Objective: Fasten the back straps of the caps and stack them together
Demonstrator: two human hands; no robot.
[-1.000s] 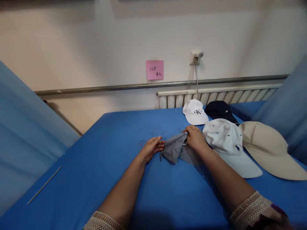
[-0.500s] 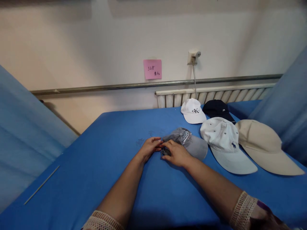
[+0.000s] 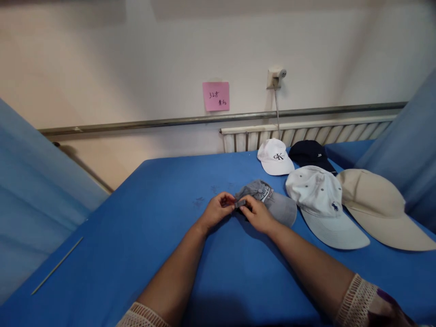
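A grey baseball cap (image 3: 281,208) with white lettering lies on the blue-covered bed (image 3: 143,218), brim toward the right. At its back edge, my left hand (image 3: 218,211) pinches one end of the cap's grey back strap (image 3: 240,204). My right hand (image 3: 259,215) pinches the same strap from the other side, thumb and fingers closed on it. The strap is raised between my fingertips. Part of the cap's rear is hidden behind my right hand.
Right of the grey cap sit a pale cap (image 3: 315,195) with a small dark logo and a beige cap (image 3: 374,195). Behind them are a white cap (image 3: 275,156) and a dark navy cap (image 3: 311,154). A thin stick (image 3: 57,265) lies at the left edge.
Both hands have shifted slightly right, and the strap now shows lifted between the fingertips. My fingers have closed from a looser reach around the cap's back.
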